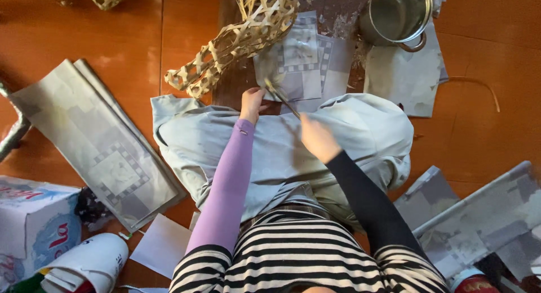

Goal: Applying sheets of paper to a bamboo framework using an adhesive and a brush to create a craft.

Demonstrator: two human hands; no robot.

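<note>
Right hand (318,138) closed around thin stick (282,97); its far tip meets left hand (251,103), fingers curled on grey paper (293,73).

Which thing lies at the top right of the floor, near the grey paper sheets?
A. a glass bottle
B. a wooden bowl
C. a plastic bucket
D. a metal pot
D: a shiny metal pot with a side handle stands at the top right, beside the grey paper sheets.
</note>
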